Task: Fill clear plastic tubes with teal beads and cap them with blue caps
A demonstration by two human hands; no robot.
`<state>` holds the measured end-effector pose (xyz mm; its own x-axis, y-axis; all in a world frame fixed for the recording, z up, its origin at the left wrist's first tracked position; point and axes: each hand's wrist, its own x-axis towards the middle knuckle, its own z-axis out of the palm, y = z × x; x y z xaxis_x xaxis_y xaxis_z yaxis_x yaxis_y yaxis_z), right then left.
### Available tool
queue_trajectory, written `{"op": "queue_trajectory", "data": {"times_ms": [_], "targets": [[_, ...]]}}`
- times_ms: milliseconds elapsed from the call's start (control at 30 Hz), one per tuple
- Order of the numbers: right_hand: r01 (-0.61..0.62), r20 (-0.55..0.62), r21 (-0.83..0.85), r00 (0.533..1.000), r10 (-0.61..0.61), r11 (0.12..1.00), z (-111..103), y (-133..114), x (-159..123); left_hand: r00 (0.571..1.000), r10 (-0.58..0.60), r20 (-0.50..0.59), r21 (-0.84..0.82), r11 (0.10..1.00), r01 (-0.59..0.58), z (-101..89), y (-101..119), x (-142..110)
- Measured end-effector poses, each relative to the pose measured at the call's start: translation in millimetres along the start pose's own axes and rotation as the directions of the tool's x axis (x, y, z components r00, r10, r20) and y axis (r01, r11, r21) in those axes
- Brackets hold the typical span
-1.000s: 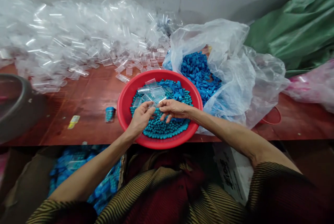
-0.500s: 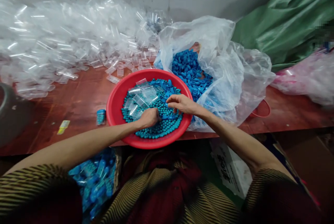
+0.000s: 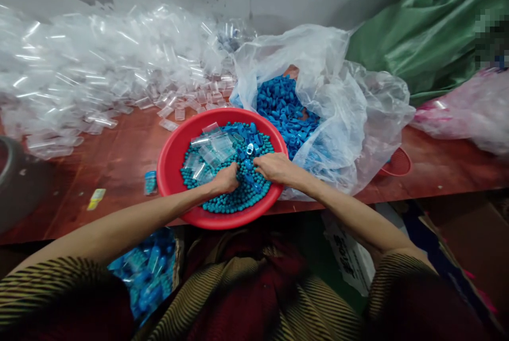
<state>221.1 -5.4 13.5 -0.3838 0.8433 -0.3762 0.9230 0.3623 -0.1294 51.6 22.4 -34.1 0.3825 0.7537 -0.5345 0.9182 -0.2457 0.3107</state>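
A red plastic basin point(image 3: 169, 176) holds many small teal beads point(image 3: 222, 204), with several clear plastic containers point(image 3: 212, 150) lying on them at the left and blue plastic caps point(image 3: 256, 142) at the right. Low over the beads is my left hand point(image 3: 227, 178), its fingers curled closed; whatever they hold is hidden. My right hand point(image 3: 273, 167) is at the basin's right side, fingertips pinched together beside the blue caps. I cannot make out what is between them. Left of the basin, a small bead-filled container with a blue lid point(image 3: 150, 183) stands on the table.
Clear containers point(image 3: 99, 76) form a big heap at the back left. Behind the basin to the right, a plastic bag point(image 3: 358, 113) surrounds loose blue caps point(image 3: 282, 110). A grey tub point(image 3: 19, 187) stands far left, a red basket point(image 3: 397, 163) right. Filled containers point(image 3: 149, 272) lie below the table edge.
My hands, together over the clear containers at first, have parted. The left dropped to the beads and closed; the right moved to the caps and pinched. The view has shifted to the right.
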Motion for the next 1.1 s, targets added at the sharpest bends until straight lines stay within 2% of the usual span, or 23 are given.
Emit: {"op": "queue_trajectory", "data": {"times_ms": [133, 300, 400, 500, 600, 667, 800, 900, 1000, 1100], "targets": [[0.007, -0.033, 0.020, 0.999, -0.007, 1.000, -3, -7, -4, 1.000, 0.004, 0.008, -0.007, 1.000, -0.004, -0.6, -3, -5], [0.084, 0.068, 0.057, 0.994, -0.087, 0.995, 12, -31, 15, 1.000, -0.001, 0.009, -0.029, 1.000, 0.001, -5.6, -2, 5], [0.055, 0.081, 0.074, 0.995, -0.061, 0.996, 16, -32, 29, 0.999, -0.038, 0.035, -0.125, 0.991, 0.042, -2.7, 0, 14], [0.040, 0.095, 0.076, 0.994, -0.047, 0.996, 11, -20, 33, 0.993, -0.072, 0.095, -0.299, 0.949, 0.098, 3.2, 2, 18], [0.018, 0.073, 0.185, 0.997, -0.032, 0.983, 5, -4, 30, 0.987, -0.051, 0.151, -0.535, 0.835, 0.125, 5.6, 1, 16], [0.022, 0.002, 0.326, 1.000, -0.024, 0.945, 5, 4, 28, 0.988, -0.012, 0.153, -0.684, 0.720, 0.115, 3.6, -2, 13], [0.042, -0.105, 0.647, 0.994, 0.034, 0.762, 11, 13, 28, 0.989, 0.068, 0.129, -0.866, 0.495, 0.078, -3.2, -11, 11], [0.028, -0.134, 0.738, 0.985, 0.105, 0.674, 12, 14, 28, 0.988, 0.099, 0.116, -0.919, 0.389, 0.069, -6.7, -16, 12], [0.074, -0.192, 0.704, 0.977, 0.088, 0.706, 11, 10, 26, 0.982, 0.133, 0.135, -0.951, 0.295, 0.091, -9.9, -16, 9], [0.130, -0.269, 0.568, 0.962, 0.034, 0.812, 12, 4, 22, 0.977, 0.183, 0.113, -0.969, 0.236, 0.068, -13.4, -13, 0]]}}
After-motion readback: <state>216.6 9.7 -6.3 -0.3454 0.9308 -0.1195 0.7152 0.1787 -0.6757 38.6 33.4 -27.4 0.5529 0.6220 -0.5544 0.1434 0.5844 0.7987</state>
